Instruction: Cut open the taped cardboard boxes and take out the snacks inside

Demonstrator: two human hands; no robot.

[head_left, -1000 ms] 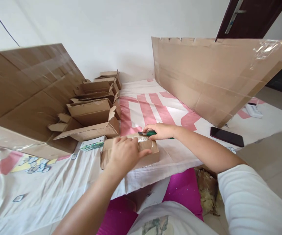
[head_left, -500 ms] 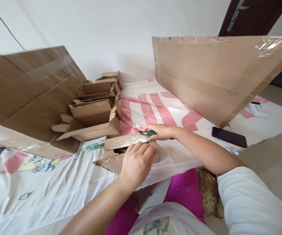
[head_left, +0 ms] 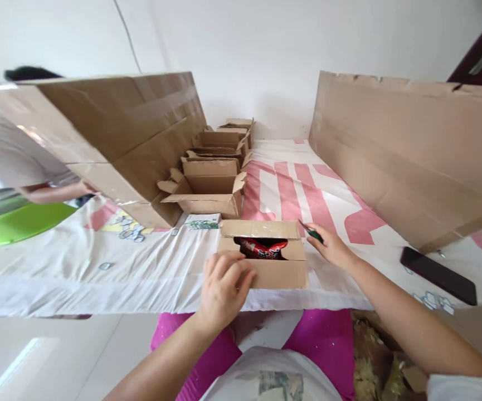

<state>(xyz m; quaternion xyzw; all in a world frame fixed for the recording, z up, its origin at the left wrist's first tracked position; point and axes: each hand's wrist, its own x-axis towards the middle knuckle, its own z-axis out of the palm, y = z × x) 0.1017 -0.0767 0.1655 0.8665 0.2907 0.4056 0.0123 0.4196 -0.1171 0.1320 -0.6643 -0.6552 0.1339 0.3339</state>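
A small cardboard box (head_left: 280, 274) sits at the table's front edge with its top flaps parted. Through the gap shows a red and black packet (head_left: 263, 249). My left hand (head_left: 224, 281) has its fingers curled over the box's front left corner, gripping the flap there. At the box's right, my right hand (head_left: 326, 243) is closed around a green-handled box cutter (head_left: 315, 234), its blade pointing up and to the left, apart from the cardboard. A white and green small carton (head_left: 203, 221) lies just behind the box's left side.
Several open cardboard boxes (head_left: 213, 201) line up at the left, beside a tall cardboard panel (head_left: 140, 139). Another panel (head_left: 408, 150) stands at the right. A phone (head_left: 438, 275) lies at right. Past the left panel sits a person (head_left: 10, 147) beside a green basin (head_left: 23, 223).
My right hand has moved off the box's top to its right with the cutter. The top flaps now gape, showing the packet. My left hand has shifted to the front left corner; the view has turned left.
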